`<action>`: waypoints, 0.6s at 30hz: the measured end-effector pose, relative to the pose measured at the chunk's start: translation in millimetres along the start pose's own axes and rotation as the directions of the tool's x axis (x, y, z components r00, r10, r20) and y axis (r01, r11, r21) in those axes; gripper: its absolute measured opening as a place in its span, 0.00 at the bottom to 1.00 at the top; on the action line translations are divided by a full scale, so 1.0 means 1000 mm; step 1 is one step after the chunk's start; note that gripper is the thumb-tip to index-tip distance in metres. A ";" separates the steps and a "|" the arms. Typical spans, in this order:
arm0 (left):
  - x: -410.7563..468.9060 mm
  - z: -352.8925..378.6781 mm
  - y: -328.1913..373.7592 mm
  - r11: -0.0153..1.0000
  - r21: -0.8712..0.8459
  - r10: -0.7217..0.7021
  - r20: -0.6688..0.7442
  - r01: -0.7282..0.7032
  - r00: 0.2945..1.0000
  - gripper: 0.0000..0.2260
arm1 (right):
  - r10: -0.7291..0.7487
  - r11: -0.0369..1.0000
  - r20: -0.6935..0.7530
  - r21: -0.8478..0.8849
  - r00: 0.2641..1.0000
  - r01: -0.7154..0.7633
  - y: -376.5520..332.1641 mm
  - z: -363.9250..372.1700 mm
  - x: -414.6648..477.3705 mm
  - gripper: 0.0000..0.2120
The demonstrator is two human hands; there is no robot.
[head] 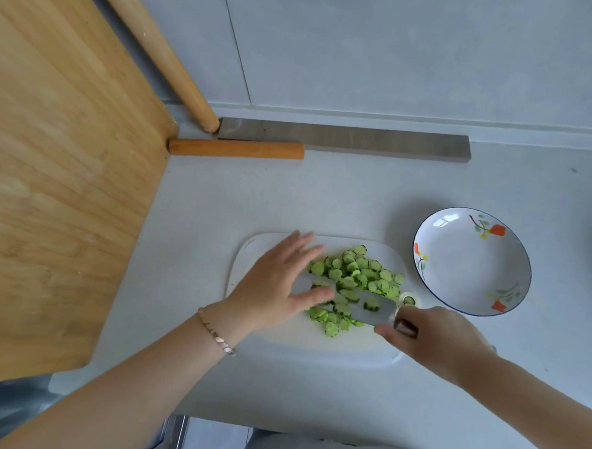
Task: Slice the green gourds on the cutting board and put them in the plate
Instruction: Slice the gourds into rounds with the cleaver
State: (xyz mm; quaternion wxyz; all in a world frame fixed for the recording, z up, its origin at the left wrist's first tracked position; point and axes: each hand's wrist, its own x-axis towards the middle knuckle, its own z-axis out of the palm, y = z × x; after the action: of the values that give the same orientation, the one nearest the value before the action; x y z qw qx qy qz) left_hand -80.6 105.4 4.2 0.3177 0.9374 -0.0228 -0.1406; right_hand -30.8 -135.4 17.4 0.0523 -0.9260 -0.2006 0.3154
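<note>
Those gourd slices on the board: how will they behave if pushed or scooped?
The gourd slices look thin and light, so they'd probably scatter as a loose heap. A few lie on the knife blade, so some may cling. Mostly lying flat, they seem unlikely to roll.

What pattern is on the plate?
The plate is white with red flowers and a blue rim; head view.

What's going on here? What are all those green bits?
Those are green gourd slices, heaped on the white cutting board. The right hand grips a knife, its blade low among them. The left hand rests flat at the blade and slices, fingers straight. The flowered plate beside the board holds no slices yet.
</note>
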 end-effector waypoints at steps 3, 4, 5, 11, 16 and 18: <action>0.007 0.017 -0.001 0.977 0.212 -0.037 0.278 -0.024 0.960 0.36 | -0.082 0.983 0.056 -0.160 0.995 0.090 -0.001 -0.005 0.001 0.25; 0.010 0.022 -0.001 0.976 0.216 -0.054 0.320 -0.017 0.946 0.35 | -0.133 0.974 0.052 -0.179 0.990 0.141 0.000 -0.003 0.001 0.26; 0.011 0.025 0.000 0.977 0.211 -0.068 0.352 -0.008 0.933 0.34 | -0.181 0.964 0.051 -0.190 0.982 0.188 0.002 -0.001 0.002 0.28; 0.016 0.040 0.013 0.967 0.234 -0.019 0.465 -0.102 0.885 0.38 | -0.261 0.941 0.063 -0.207 0.963 0.269 0.011 0.013 0.004 0.25; 0.031 0.047 0.005 0.975 0.224 -0.083 0.442 -0.020 0.893 0.36 | -0.424 0.882 -0.035 -0.241 0.905 0.404 0.021 0.025 0.013 0.51; 0.039 0.051 -0.001 0.976 0.216 -0.115 0.400 0.028 0.909 0.35 | -0.456 0.864 -0.038 -0.261 0.889 0.431 0.022 0.025 0.014 0.58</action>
State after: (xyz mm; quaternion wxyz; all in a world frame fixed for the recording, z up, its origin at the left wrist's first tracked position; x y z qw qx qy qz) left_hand -57.9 71.3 -44.8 0.2021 0.9149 -0.0687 -0.3426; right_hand -28.8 -150.4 -15.5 0.0182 -0.8685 -0.4429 0.2219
